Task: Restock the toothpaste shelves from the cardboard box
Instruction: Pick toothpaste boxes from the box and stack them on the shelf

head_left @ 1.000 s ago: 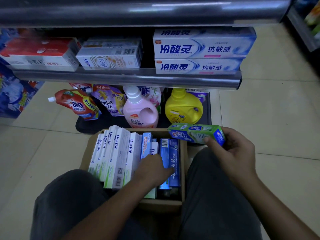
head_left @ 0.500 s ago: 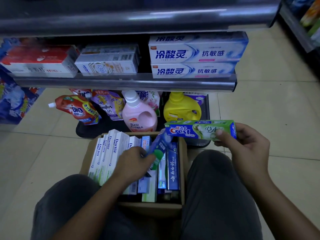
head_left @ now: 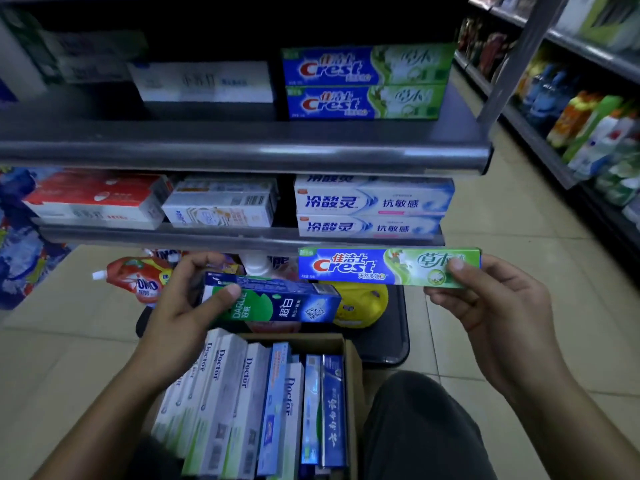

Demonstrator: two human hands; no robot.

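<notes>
My right hand (head_left: 498, 313) grips the green end of a blue-and-green Crest toothpaste box (head_left: 381, 266), held level below the lower shelf. My left hand (head_left: 187, 306) holds a blue-and-green Darlie toothpaste box (head_left: 287, 303) by its left end, above the cardboard box (head_left: 351, 362). The cardboard box sits between my knees and holds several upright white Doctor boxes (head_left: 235, 393) and blue boxes (head_left: 332, 407). Two matching Crest boxes (head_left: 367, 83) are stacked on the upper shelf (head_left: 242, 150).
The lower shelf (head_left: 221, 237) carries stacked white-and-blue toothpaste boxes (head_left: 372, 207), a white box and red boxes (head_left: 93, 199). Detergent pouches (head_left: 138, 278) and a yellow bottle (head_left: 360, 308) stand on the floor tray. Another stocked rack (head_left: 588, 126) lines the aisle at right.
My left hand has pulled the Darlie box out of the cardboard box and raised it. My right hand lifted the Crest box a little. My view tilted up, revealing the upper shelf.
</notes>
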